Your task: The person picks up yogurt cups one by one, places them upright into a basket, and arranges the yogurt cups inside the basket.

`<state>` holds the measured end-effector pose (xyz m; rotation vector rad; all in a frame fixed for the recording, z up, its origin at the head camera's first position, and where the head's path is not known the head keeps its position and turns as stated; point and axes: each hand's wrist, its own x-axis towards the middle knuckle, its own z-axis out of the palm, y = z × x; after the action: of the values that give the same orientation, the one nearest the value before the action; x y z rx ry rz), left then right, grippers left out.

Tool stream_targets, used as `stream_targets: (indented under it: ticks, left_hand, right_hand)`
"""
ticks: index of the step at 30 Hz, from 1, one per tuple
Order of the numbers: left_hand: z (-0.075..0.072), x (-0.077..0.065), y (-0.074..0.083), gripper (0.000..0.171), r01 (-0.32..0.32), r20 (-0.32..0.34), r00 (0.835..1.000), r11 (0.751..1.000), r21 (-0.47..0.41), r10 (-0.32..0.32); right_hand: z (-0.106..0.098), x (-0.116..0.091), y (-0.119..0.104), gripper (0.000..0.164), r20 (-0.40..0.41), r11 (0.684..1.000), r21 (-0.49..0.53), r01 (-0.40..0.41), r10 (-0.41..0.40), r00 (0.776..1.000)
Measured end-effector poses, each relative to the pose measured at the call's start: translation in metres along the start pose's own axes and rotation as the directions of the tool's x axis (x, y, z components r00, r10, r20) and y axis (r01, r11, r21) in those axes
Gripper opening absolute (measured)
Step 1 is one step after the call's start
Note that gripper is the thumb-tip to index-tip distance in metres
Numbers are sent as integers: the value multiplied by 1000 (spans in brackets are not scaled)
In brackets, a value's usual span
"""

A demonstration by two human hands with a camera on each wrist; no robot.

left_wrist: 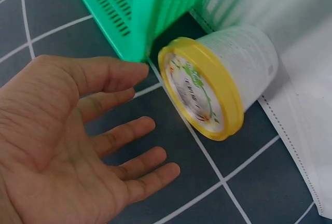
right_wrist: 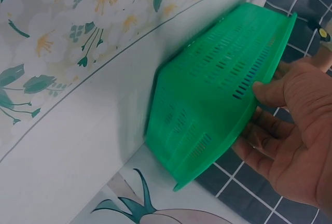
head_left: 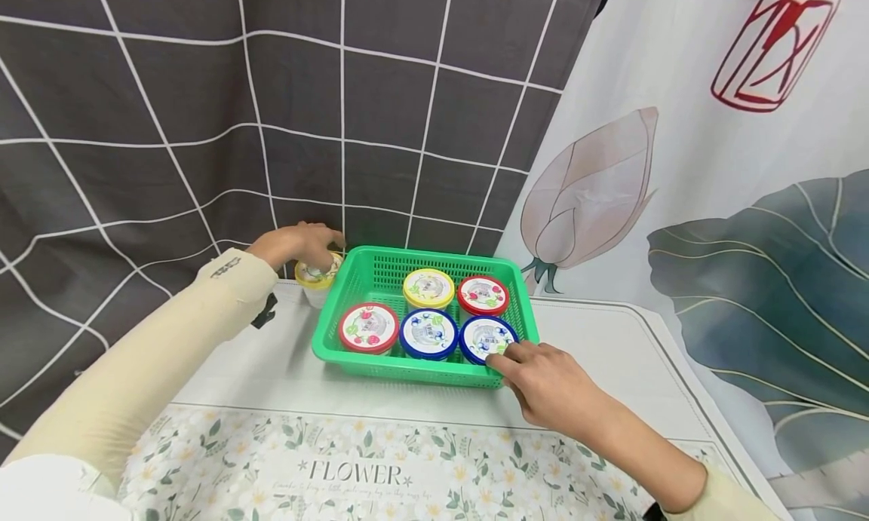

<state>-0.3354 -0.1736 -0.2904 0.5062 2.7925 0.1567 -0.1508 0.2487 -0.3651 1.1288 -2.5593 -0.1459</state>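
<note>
A clear tub with a yellow lid stands on the table, just outside the left end of a green plastic basket. Over that tub hovers my left hand; in the left wrist view its fingers are spread, with a gap to the lid. My right hand grips the basket's rim at the front right corner, thumb on the outside and fingers over the edge. Inside the basket sit several lidded tubs: a yellow one, red ones and blue ones.
Behind the basket hangs a dark cloth with a white grid. A pale curtain with a flower print hangs at the right. The white table carries a flowered strip along its front.
</note>
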Motion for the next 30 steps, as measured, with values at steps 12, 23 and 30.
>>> stream_targets:
  ticks: [12,23,30]
  left_hand:
    - [14,8,-7,86,52,59,997,999,-15,-52]
    - [23,19,-15,85,78,96,993,996,-48,-73]
    - [27,23,-19,85,73,100,993,994,-78,-65]
  right_hand:
    - [0,0,0,38,-8,1000,-2,-3,3,1000]
    - [1,-1,0,37,-15,1000,-5,4,-4,1000]
    - [1,-1,0,38,-15,1000,-4,-1,1,1000]
